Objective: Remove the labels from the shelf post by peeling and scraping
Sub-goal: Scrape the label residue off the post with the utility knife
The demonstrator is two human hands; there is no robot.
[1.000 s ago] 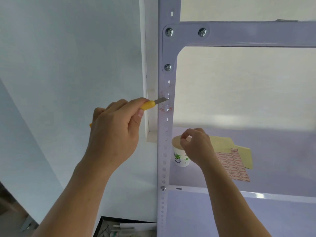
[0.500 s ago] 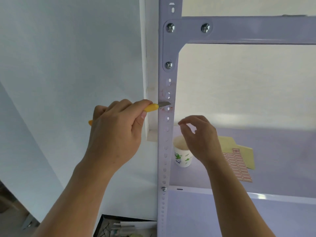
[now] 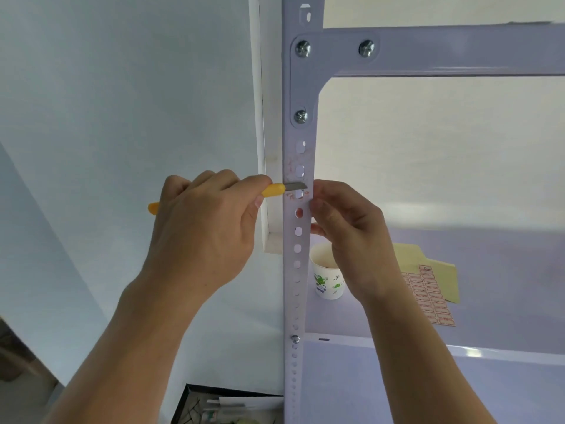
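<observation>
A pale perforated shelf post (image 3: 298, 286) runs up the middle of the view. Faint red label remains (image 3: 293, 195) cling around its holes at hand height. My left hand (image 3: 208, 228) is shut on a yellow-handled knife (image 3: 273, 190); its short blade lies flat across the post just above the remains. My right hand (image 3: 351, 231) is at the post's right edge, thumb and fingers pinched against the edge beside the blade. Whether it holds a label scrap is hidden by the fingers.
A paper cup (image 3: 328, 276) with green print stands on the shelf board (image 3: 504, 347) behind my right wrist. A yellow backing sheet with red-framed labels (image 3: 428, 295) lies to its right. An upper beam (image 3: 458, 50) is bolted to the post. A dark box (image 3: 220, 408) sits below.
My right hand rose from above the paper cup to the post's right edge beside the blade. The knife stayed on the post, shifting only slightly.
</observation>
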